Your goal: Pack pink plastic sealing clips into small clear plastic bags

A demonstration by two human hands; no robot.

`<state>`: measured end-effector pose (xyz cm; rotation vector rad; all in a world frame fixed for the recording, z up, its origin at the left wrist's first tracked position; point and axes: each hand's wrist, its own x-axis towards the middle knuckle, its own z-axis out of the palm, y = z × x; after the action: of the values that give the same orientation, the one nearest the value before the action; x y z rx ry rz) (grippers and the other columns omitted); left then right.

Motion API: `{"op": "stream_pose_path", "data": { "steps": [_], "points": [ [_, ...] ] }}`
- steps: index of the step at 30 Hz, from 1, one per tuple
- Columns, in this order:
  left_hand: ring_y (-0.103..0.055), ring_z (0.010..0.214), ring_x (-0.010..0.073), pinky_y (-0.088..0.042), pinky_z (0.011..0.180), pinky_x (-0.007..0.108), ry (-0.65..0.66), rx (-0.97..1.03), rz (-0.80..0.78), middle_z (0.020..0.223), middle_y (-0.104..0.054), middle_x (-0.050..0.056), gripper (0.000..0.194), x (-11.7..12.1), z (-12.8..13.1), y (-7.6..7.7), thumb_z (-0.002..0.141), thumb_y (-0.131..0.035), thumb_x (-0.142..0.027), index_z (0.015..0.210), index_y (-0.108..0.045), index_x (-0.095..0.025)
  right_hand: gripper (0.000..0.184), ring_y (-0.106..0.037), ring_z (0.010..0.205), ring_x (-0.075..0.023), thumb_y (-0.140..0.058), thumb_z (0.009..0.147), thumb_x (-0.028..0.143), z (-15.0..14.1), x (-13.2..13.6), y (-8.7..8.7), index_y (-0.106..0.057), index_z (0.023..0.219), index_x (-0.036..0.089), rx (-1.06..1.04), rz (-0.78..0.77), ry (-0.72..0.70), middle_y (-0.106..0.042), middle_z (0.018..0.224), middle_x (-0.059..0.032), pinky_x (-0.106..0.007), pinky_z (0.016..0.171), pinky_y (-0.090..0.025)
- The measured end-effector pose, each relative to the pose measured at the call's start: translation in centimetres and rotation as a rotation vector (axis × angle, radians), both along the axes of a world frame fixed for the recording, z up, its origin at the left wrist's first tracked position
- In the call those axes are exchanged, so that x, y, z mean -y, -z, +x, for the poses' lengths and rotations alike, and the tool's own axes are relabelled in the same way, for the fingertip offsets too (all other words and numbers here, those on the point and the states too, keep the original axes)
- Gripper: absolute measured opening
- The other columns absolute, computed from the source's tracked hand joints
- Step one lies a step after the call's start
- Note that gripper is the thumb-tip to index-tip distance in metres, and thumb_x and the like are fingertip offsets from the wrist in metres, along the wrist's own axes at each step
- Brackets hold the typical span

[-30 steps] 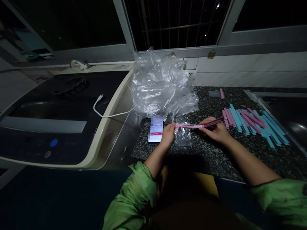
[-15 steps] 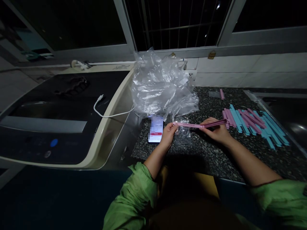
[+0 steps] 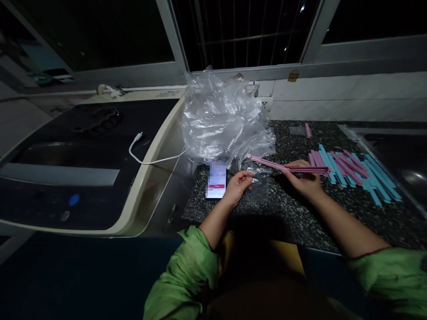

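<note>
A long pink hinged clip is in my right hand, pinched near its hinge. Its two arms spread out, one up to the left and the other to the right. My left hand has its thumb and fingers together at the upper left edge of a small clear plastic bag. The left end of the clip sits above that bag, apart from my left hand. Beyond my right hand lies a pile of pink clips and blue clips.
Crumpled clear plastic is heaped at the back of the speckled counter. A lit phone lies left of my left hand. Farther left stands a washing machine with a white cable on it. Another pink clip lies near the wall.
My left hand has let go of the clip's left end and is now at the small bag. The clip has swung up on the left and shifted right with my right hand.
</note>
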<state>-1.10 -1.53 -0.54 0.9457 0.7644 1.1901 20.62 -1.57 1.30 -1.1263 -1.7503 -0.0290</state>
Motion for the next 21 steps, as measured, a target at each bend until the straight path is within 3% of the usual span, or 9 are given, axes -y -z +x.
{"op": "stream_pose_path", "data": {
  "steps": [8, 21],
  "points": [
    [-0.046, 0.053, 0.0066, -0.037, 0.055, 0.022, 0.001, -0.004, -0.011, 0.071, -0.065, 0.000, 0.023, 0.0, -0.2, 0.0, 0.058, -0.076, -0.030, 0.075, -0.070, -0.015, 0.009, -0.061, 0.066, -0.0194, -0.063, 0.077, 0.032, -1.3, 0.4, 0.1, -0.061, 0.073, 0.025, 0.038, -0.010, -0.057, -0.066, 0.069, -0.0013, -0.039, 0.064, -0.051],
    [-0.042, 0.049, 0.0054, -0.033, 0.051, 0.021, -0.120, 0.010, -0.149, 0.053, -0.055, -0.005, 0.038, -0.2, 0.0, -0.6, 0.043, -0.081, -0.041, 0.061, -0.063, -0.013, 0.007, -0.061, 0.065, -0.0183, -0.064, 0.077, 0.029, -2.2, 0.9, 0.4, -0.061, 0.074, 0.023, 0.079, -0.011, -0.126, -0.066, 0.068, -0.0016, -0.035, 0.062, -0.050]
  ]
}}
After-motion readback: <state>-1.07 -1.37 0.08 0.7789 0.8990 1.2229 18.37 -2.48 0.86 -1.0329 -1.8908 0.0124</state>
